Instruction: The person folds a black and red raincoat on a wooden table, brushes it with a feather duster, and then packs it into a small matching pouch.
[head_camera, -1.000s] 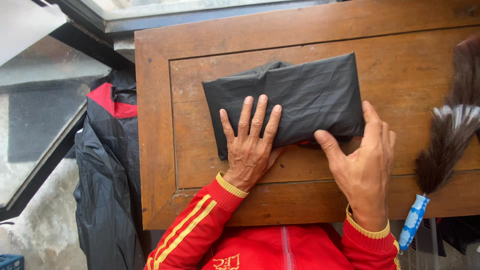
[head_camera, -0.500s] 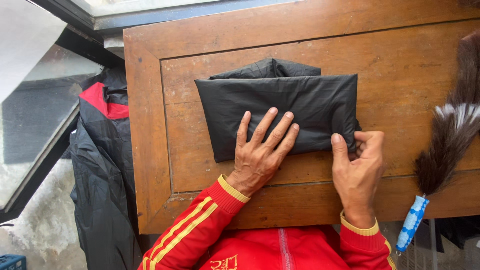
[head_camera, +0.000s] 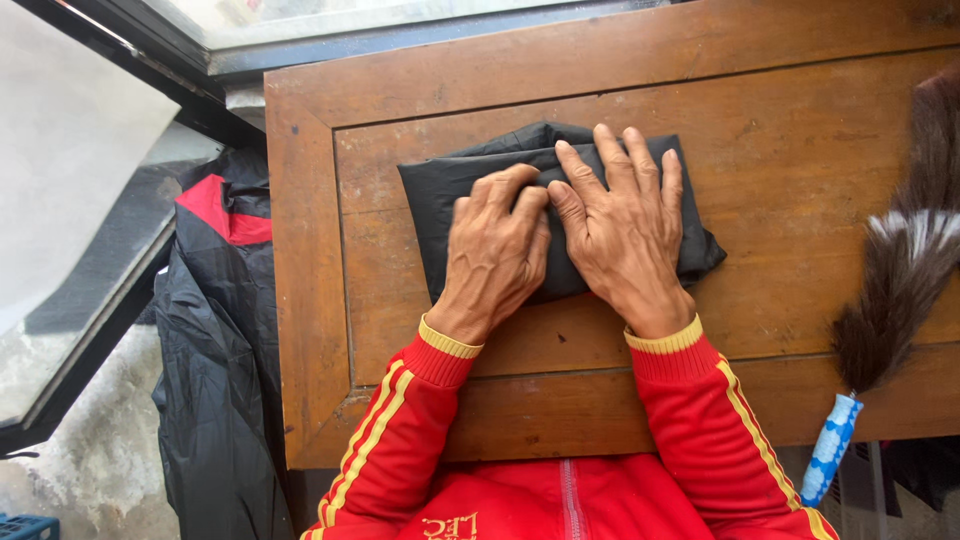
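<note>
A folded black garment (head_camera: 450, 190) of thin shiny cloth lies on a brown wooden table (head_camera: 760, 150). My left hand (head_camera: 495, 250) rests on its middle with the fingers curled, knuckles up, pressing the cloth. My right hand (head_camera: 625, 225) lies flat beside it on the right half of the bundle, fingers spread and pointing away from me. The two hands touch at the thumbs. Both sleeves are red with yellow stripes and cuffs.
A feather duster (head_camera: 900, 290) with brown and white feathers and a blue-and-white handle lies at the table's right edge. A black and red jacket (head_camera: 220, 330) hangs left of the table. A dark-framed window (head_camera: 90, 260) stands at the far left.
The garment has been folded over from the right into a narrower bundle. My right hand moved from the cloth's right corner onto its top. My left hand curled its fingers.
</note>
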